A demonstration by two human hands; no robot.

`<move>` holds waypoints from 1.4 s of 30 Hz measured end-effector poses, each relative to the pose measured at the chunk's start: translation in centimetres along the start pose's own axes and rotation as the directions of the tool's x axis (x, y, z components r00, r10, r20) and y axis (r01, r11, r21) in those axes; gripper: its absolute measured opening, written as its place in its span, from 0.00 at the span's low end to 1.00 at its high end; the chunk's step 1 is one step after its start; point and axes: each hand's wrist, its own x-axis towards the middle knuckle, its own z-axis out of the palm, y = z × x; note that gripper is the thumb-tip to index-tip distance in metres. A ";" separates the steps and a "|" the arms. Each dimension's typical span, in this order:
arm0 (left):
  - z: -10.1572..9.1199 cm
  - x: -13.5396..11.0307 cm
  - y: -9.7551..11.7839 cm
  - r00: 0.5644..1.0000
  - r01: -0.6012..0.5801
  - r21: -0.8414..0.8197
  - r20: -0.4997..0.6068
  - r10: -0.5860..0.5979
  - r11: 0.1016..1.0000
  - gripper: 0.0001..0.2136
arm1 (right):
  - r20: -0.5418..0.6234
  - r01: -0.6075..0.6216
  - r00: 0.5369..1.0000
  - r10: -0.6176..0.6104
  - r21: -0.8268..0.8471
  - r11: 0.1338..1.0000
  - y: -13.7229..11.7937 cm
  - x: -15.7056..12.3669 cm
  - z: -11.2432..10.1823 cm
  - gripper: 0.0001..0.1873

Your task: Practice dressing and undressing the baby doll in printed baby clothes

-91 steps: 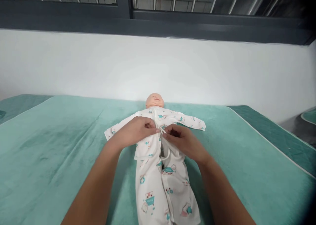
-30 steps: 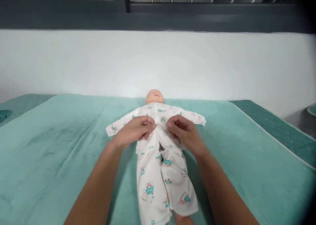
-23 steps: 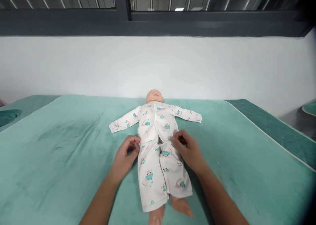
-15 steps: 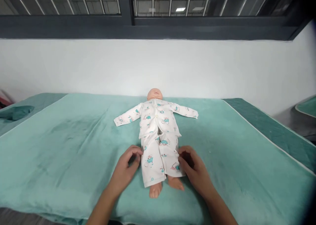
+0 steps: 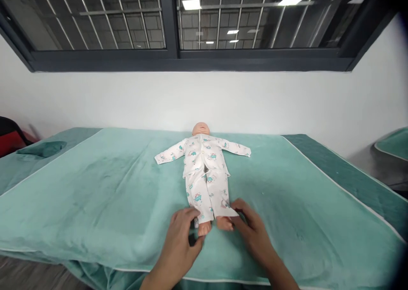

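A baby doll (image 5: 201,129) lies on its back on a teal blanket (image 5: 95,188), head toward the wall. It wears a white printed romper (image 5: 205,171) with the sleeves spread out to the sides. My left hand (image 5: 183,235) is at the doll's bare foot (image 5: 204,228), fingers curled beside the trouser cuff. My right hand (image 5: 251,226) pinches the hem of the other trouser leg (image 5: 228,211), next to the second foot (image 5: 225,224).
The blanket covers a wide table against a white wall (image 5: 204,99) under a barred dark window (image 5: 204,18). A darker green cloth (image 5: 41,149) lies at far left, next to a red object (image 5: 9,141). Another teal-covered surface (image 5: 393,143) shows at far right.
My hands left the romper's chest, slid down along the legs and now sit at the feet. The view pulled back, so the table's front edge shows.
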 end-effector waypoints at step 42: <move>-10.0 20.2 -18.8 0.959 0.282 0.756 -0.208 -0.192 0.591 0.26 | -0.450 -0.417 0.872 0.191 -0.481 0.771 13.0 22.1 -10.5 0.20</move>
